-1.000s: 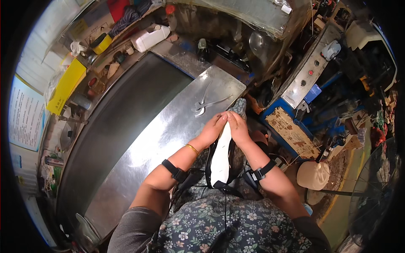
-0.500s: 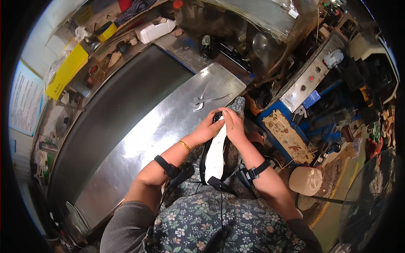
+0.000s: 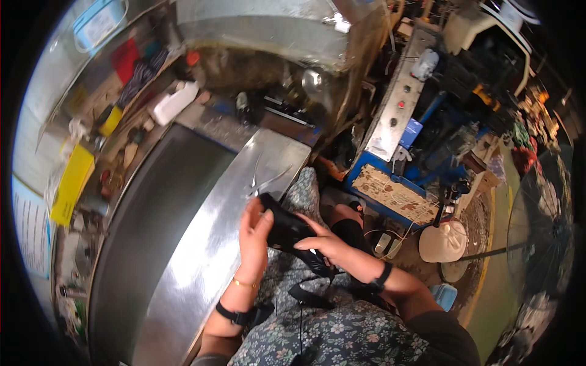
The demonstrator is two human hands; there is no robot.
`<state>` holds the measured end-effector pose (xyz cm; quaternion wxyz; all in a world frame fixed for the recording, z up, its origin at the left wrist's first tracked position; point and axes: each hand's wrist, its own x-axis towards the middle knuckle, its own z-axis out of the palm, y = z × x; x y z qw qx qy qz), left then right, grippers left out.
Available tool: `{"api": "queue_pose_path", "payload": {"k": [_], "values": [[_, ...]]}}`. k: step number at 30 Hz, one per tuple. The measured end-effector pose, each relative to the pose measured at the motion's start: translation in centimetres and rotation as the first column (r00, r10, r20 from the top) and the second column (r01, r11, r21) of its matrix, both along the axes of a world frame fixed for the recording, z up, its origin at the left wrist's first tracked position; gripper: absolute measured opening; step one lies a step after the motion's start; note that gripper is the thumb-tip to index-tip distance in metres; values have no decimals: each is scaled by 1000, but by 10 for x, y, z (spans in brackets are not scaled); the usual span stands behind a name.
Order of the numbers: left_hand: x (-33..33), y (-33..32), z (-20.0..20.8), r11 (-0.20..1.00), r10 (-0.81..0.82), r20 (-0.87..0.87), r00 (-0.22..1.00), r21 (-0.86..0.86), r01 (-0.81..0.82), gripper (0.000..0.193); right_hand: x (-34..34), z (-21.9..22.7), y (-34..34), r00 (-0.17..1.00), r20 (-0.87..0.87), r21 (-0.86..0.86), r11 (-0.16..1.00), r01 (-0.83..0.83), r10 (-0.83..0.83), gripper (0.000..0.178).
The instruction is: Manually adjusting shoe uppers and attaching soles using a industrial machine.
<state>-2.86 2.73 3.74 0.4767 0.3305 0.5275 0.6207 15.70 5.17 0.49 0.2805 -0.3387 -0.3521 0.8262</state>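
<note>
- The black shoe-shaped piece was in both hands, a little below the centre of the frame, above the lap of the person.
- Its long axis ran on a slant, from the upper left toward the lower right; the rounded, broader end pointed to the upper left. Which end was the toe, I could not tell.
- The right hand was closed on the right side of this piece, the thumb lying across its upper face, so it was gripping it.
- The left hand was at the upper left end, its thumb against the black edge and its fingers pointing up the frame. Whether this hand also gripped, I could not tell.
- On the left wrist was a yellow bracelet.
- Under the hands was a floral apron, which filled the lower middle of the frame.
- Left of the hands was a shiny metal table top; on it, just above the left hand, lay a metal tool with long thin handles.
- Beyond the table top, farther left, was a dark curved surface.
- A white jug lay in the upper left of the frame, and a beige container stood at the right.
</note>
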Motion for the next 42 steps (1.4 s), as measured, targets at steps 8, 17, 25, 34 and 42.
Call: {"api": "queue_pose_path", "payload": {"k": [8, 17, 25, 34, 42], "values": [[-4, -33, -38, 785, -482, -687, 543, -63, 616, 38, 215, 123, 5, 686, 216, 738, 576, 352, -695, 94], [4, -39, -77, 816, -452, -775, 441, -159, 556, 38, 410, 180, 106, -233, 299, 936, 332, -119, -925, 78], [10, -38, -87, 872, -383, -768, 514, -117, 475, 26, 400, 200, 127, -506, 533, 627, 718, -303, -679, 76], [13, -39, -91, 888, -340, -797, 500, -98, 449, 21, 367, 153, 121, -579, 401, 704, 643, -302, -710, 73], [17, -40, -93, 892, -251, -807, 534, 21, 452, 24, 382, 170, 147, -576, 411, 728, 635, -259, -707, 72]]}}
